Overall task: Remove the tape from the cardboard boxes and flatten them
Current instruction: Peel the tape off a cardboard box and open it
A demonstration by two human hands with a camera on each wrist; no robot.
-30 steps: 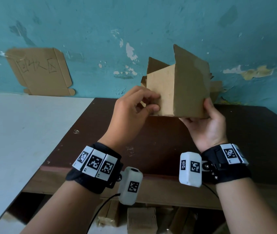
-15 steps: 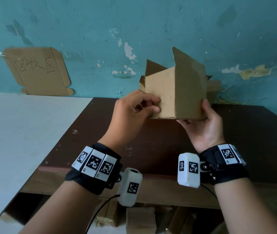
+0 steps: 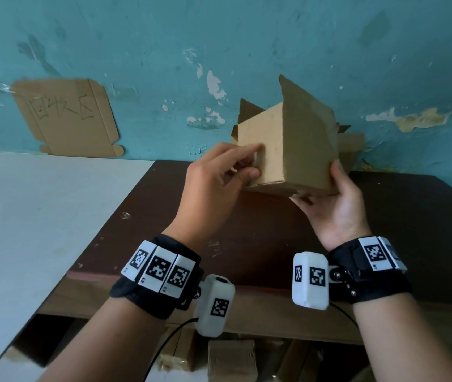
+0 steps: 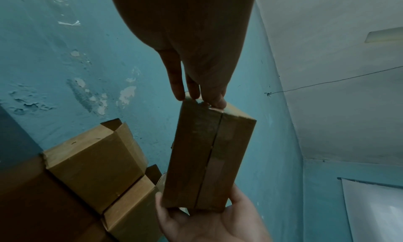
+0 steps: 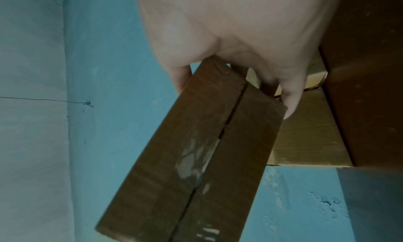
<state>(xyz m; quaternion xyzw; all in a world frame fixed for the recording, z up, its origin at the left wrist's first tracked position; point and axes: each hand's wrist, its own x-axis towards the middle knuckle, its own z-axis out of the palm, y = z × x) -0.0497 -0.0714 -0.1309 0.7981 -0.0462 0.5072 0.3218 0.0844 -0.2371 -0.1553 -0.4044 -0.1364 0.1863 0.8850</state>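
I hold a small brown cardboard box [image 3: 282, 150] in the air above the dark table [image 3: 247, 238], top flaps standing open. My left hand [image 3: 244, 166] pinches the box's lower left edge, index fingertip on the side face and thumb below. My right hand [image 3: 329, 205] cups the lower right corner from beneath, thumb up the right face. The left wrist view shows the box's underside [image 4: 205, 159] with its centre seam, my left fingertips [image 4: 176, 83] at its far end. Clear tape [image 5: 194, 159] glints along that seam in the right wrist view, with my right fingers [image 5: 290, 97] round the near end.
More open cardboard boxes [image 3: 351, 144] stand against the peeling blue wall behind the held one, also seen as stacked boxes [image 4: 93, 161]. A flat cardboard sheet [image 3: 65, 117] with writing is stuck to the wall at left. A white surface [image 3: 40, 216] adjoins the table; boxes [image 3: 230, 359] sit under it.
The box has stayed in both hands and barely shifted. My left index finger has slid upward on the box's side face while the thumb stays at the lower edge.
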